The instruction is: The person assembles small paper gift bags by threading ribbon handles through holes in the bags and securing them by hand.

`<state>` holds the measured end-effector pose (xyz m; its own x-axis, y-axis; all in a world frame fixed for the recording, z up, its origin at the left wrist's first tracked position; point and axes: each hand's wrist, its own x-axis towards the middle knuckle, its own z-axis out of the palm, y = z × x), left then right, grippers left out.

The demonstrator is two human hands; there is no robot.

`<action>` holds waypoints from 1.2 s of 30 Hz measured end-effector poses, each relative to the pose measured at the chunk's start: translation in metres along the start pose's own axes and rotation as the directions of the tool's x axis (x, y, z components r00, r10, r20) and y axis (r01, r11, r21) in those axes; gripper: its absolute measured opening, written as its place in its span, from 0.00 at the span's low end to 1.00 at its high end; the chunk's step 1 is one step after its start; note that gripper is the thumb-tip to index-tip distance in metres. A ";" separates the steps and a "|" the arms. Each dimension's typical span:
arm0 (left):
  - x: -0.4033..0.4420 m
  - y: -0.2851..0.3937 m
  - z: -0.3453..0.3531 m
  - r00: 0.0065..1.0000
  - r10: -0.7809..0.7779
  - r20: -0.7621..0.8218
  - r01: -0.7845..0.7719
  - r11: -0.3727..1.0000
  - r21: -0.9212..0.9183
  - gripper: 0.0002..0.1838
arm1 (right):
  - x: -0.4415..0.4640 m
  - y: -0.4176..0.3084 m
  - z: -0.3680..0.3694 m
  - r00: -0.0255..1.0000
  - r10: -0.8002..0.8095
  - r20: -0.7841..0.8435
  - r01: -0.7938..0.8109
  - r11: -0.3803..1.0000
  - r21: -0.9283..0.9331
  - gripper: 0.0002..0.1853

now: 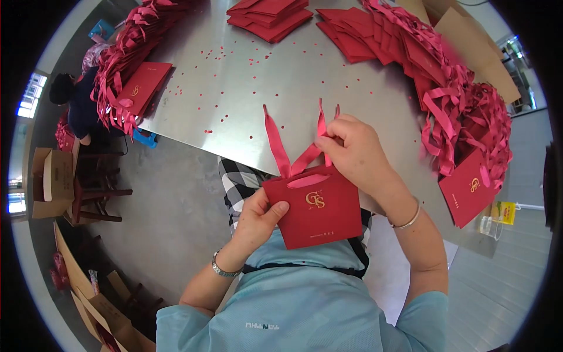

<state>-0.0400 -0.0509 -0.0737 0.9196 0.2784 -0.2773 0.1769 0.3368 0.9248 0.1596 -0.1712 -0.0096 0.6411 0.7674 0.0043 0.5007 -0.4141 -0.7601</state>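
A red paper gift bag [322, 217] with a gold monogram hangs upright in front of my body, just off the table edge. My left hand [258, 218] grips its left side, thumb on the front face. Above its top edge, my right hand [353, 149] pinches a pink ribbon [308, 157] between thumb and fingers. Another ribbon end [274, 138] stands up loose from the bag's left top corner. A short loop of ribbon lies across the upper front of the bag. The ribbon's far ends behind my right fingers are partly hidden.
On the metal table [217, 126] lie scattered small red paper dots. Flat red bags [270, 20] are stacked at the back. Ribboned bags pile up at the right [463, 117] and left [141, 88]. Cardboard boxes [53, 182] and a seated person [82, 97] are at the left.
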 end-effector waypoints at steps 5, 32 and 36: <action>0.011 -0.002 -0.003 0.996 -0.089 0.023 0.090 0.994 -0.057 0.14 | -0.002 0.012 0.016 0.939 -0.087 -0.332 0.041 0.989 -0.145 0.08; 0.006 -0.010 0.010 0.980 -0.064 -0.190 0.027 0.981 -0.190 0.12 | -0.050 -0.041 0.041 0.815 -0.460 0.352 0.577 0.592 -0.563 0.47; -0.010 -0.002 0.004 0.977 0.000 -0.213 -0.094 0.898 -0.431 0.11 | -0.072 -0.036 0.029 0.822 -0.564 -0.077 0.399 0.668 -0.628 0.40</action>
<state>-0.0481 -0.0582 -0.0720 0.8236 0.4638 -0.3265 -0.0788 0.6636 0.7440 0.0787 -0.1970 -0.0019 0.2895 0.8265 0.4827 0.9557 -0.2776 -0.0977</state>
